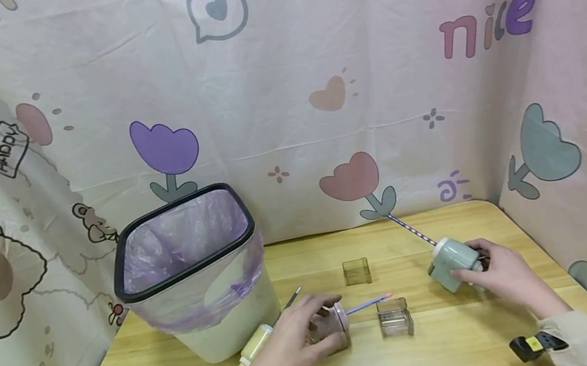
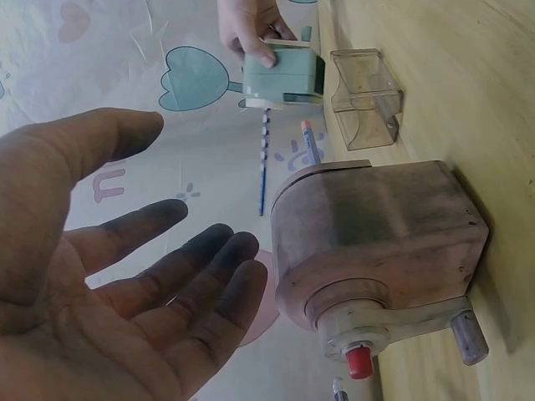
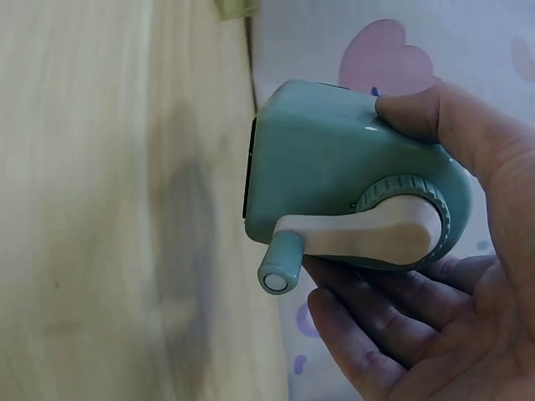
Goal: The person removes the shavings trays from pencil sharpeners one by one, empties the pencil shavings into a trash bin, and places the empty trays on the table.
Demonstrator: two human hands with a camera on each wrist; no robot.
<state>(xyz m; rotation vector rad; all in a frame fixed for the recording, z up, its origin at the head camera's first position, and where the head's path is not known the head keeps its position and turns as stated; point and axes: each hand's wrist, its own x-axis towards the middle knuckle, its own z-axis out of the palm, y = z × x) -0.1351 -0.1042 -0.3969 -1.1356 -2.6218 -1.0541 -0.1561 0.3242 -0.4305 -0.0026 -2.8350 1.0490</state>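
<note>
My right hand point(image 1: 498, 275) grips a green crank pencil sharpener point(image 1: 454, 261) above the table, thumb on one side and fingers beneath. A blue-and-white patterned pencil point(image 1: 412, 230) sticks out of its front. Its pale crank arm point(image 3: 368, 232) faces the right wrist camera. My left hand point(image 2: 159, 276) has its fingers spread, holding nothing, beside a pinkish crank sharpener point(image 2: 376, 238) on the table. A blue pencil point(image 1: 369, 304) with a pink eraser projects from that one. Close to the left hand lies a yellow sharpener point(image 1: 256, 343) with a dark pencil point(image 1: 292, 297) in it.
Two see-through shavings drawers lie on the wooden table point(image 1: 460, 343): a brownish drawer point(image 1: 356, 271) farther back and a greyish drawer point(image 1: 395, 318) nearer. A bin point(image 1: 226, 337) with a purple liner stands at the left. A printed curtain point(image 1: 263, 71) surrounds the table.
</note>
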